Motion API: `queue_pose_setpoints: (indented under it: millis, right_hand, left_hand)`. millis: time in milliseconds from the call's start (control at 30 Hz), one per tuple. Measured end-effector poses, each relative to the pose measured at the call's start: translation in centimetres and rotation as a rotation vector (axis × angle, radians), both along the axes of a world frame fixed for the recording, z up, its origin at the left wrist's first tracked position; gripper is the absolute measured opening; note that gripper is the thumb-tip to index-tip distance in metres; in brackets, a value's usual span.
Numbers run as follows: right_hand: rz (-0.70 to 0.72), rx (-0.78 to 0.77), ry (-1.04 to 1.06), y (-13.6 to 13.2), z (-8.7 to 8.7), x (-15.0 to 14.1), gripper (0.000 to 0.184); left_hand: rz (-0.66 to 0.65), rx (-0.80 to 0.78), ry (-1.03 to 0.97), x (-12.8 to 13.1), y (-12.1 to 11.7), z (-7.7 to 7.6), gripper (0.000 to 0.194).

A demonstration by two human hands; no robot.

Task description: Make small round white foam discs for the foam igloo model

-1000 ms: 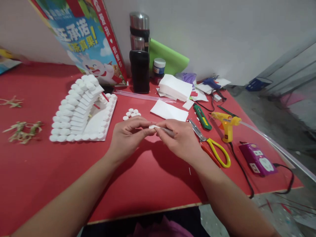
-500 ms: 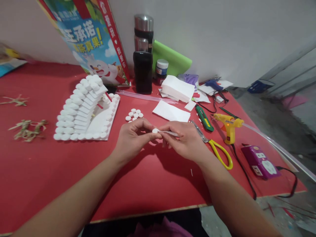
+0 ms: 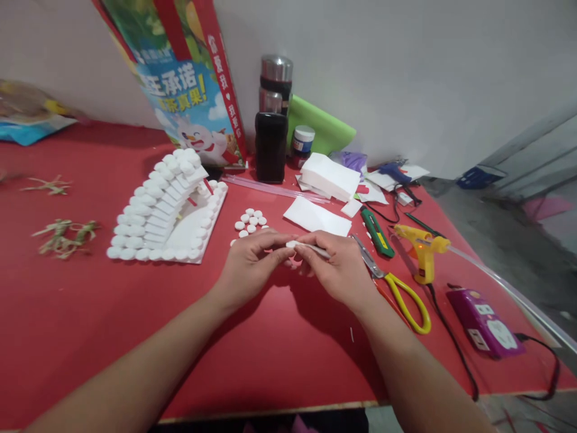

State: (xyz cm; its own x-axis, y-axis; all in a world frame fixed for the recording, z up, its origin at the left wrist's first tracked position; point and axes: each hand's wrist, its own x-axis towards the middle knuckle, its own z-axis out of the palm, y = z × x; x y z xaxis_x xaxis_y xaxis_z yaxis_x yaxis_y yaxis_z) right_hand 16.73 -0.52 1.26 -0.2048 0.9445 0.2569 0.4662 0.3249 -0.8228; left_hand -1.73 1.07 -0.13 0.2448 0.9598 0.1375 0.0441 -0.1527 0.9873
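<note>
Over the middle of the red table [image 3: 279,349] my two hands meet at the fingertips. My left hand [image 3: 247,267] pinches a small white disc [image 3: 291,244] between thumb and forefinger. A thin white strip [image 3: 319,249] is gripped in my right hand [image 3: 338,267], its near end against or beside the disc; whether they touch I cannot tell. Just beyond my left hand lie several loose white discs [image 3: 252,221]. Farther left stands a white model [image 3: 169,204] with curved steps, edged with rows of similar discs.
Right of my hands lie yellow-handled scissors [image 3: 408,300], a green cutter [image 3: 377,233], a yellow glue gun [image 3: 422,249] and a purple power socket box [image 3: 484,325]. Folded white sheets [image 3: 318,216], a black phone-like object [image 3: 271,147] and a thermos [image 3: 276,78] are behind. Straw figures [image 3: 65,237] lie left.
The camera view has shifted, so the table's contents sit lower and further right. My hands keep their pinch; the disc has turned and shows more edge-on.
</note>
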Motion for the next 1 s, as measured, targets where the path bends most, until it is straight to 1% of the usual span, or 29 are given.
queue_pose_setpoints:
  millis: [67, 100, 133, 200, 267, 333, 367, 433, 467, 533, 667, 833, 1000]
  right_hand:
    - [-0.072, -0.021, -0.018, 0.1, 0.2, 0.1, 0.020]
    - [-0.089, -0.072, 0.016, 0.2, 0.3, 0.3, 0.023]
    - [-0.092, -0.158, 0.094, 0.3, 0.5, 0.5, 0.029]
    - [-0.074, -0.417, 0.350, 0.7, 0.8, 1.0, 0.044]
    - [-0.030, -0.697, 0.603, 1.3, 0.9, 1.4, 0.054]
    - [0.057, -0.920, 0.748, 1.8, 0.8, 1.6, 0.055]
    - [0.121, -1.008, 0.786, 2.0, 0.7, 1.5, 0.054]
    - [0.228, -1.122, 0.835, 2.1, 0.4, 1.3, 0.053]
    - [0.257, -1.151, 0.856, 2.0, 0.3, 1.2, 0.051]
    - [0.289, -1.169, 0.897, 1.9, 0.1, 1.0, 0.045]
    - [0.328, -1.132, 0.910, 1.5, 0.1, 0.9, 0.033]
    - [0.282, -1.065, 0.843, 1.1, 0.4, 1.1, 0.030]
    - [0.247, -0.952, 0.765, 0.9, 0.5, 1.3, 0.032]
  left_hand:
    - [0.047, 0.041, 0.025, 0.0, 0.2, 0.0, 0.014]
    - [0.067, 0.064, 0.036, -0.1, 0.3, 0.0, 0.013]
    - [0.073, 0.081, 0.042, -0.1, 0.4, 0.0, 0.011]
    - [0.039, 0.072, 0.045, -0.2, 0.5, 0.2, 0.011]
    - [-0.033, 0.009, 0.049, -0.3, 0.5, 0.3, 0.014]
    - [-0.081, -0.006, 0.065, -0.3, 0.5, 0.3, 0.016]
    - [-0.095, 0.027, 0.089, -0.3, 0.5, 0.3, 0.016]
    - [-0.112, 0.135, 0.145, -0.4, 0.5, 0.2, 0.018]
    - [-0.116, 0.183, 0.166, -0.5, 0.5, 0.2, 0.019]
    - [-0.124, 0.231, 0.180, -0.6, 0.6, 0.2, 0.021]
    - [-0.126, 0.235, 0.173, -0.8, 0.7, 0.2, 0.019]
    - [-0.127, 0.228, 0.172, -0.8, 0.7, 0.3, 0.017]
    - [-0.118, 0.155, 0.147, -0.7, 0.7, 0.5, 0.016]
